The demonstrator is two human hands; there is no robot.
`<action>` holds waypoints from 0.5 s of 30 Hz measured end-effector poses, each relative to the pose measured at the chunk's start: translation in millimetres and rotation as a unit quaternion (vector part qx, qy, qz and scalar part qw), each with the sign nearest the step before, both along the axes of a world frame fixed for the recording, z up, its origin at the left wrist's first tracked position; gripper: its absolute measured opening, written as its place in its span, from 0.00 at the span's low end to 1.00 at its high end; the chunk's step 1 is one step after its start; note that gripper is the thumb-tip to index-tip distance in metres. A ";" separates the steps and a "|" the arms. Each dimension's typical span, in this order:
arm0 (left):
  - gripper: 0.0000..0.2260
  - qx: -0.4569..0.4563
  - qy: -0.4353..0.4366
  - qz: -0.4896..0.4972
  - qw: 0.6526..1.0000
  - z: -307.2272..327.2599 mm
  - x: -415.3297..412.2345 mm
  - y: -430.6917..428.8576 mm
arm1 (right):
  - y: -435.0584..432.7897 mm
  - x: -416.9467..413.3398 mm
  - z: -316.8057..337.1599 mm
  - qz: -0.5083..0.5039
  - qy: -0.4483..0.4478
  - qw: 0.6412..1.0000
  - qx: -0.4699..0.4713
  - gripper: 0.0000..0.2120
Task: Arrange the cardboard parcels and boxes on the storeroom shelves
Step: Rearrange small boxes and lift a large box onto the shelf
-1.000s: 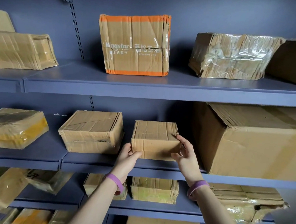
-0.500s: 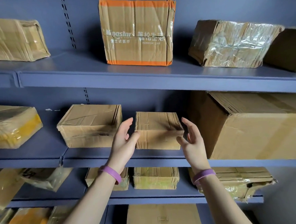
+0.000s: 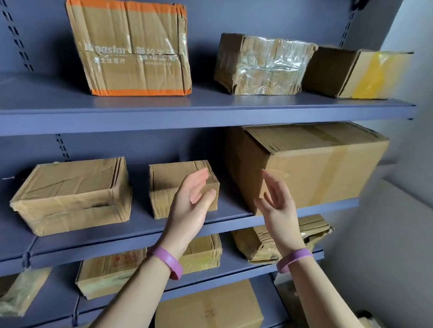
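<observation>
Small box (image 3: pixel 165 189): stands on the middle shelf (image 3: pixel 138 234), partly behind the left hand (image 3: pixel 190 208) and left of the right hand (image 3: pixel 276 205). Both hands slack, fingers straight, gripping nothing; contact with the box not clear. Plain brown cardboard, squat, creased, taped. Sits between a wider box (image 3: pixel 70 195) at left and a large box (image 3: pixel 325 172) at right, apart from both. On the upper shelf (image 3: pixel 207 113): orange-edged box (image 3: pixel 132 47), film-wrapped parcel (image 3: pixel 262 64).
</observation>
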State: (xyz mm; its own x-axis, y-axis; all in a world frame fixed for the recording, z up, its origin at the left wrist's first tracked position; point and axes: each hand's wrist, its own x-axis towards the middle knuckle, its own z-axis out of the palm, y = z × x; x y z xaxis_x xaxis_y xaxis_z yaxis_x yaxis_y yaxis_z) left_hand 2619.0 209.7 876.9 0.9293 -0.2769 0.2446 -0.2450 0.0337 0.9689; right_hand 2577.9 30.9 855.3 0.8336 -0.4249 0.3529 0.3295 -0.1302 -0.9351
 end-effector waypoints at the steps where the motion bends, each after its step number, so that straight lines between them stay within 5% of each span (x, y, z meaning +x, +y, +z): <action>1: 0.20 0.002 -0.002 -0.009 1.000 1.6 -1.8 -8.6 | -9.1 -3.2 0.8 -0.007 0.001 1.000 -0.002 0.27; 15: 0.28 0.007 -0.001 0.057 0.998 23.7 -2.0 -158.1 | -206.2 -24.8 24.0 -0.047 -0.009 0.999 -0.010 0.27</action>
State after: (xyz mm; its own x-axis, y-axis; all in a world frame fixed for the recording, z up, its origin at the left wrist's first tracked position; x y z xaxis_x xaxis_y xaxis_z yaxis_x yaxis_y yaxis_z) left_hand 2617.0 51.7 900.6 0.9541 -0.1735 0.2440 -0.2491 -0.0077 0.9684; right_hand 2553.1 -175.3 879.3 0.7838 -0.4942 0.3761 0.3315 -0.1792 -0.9263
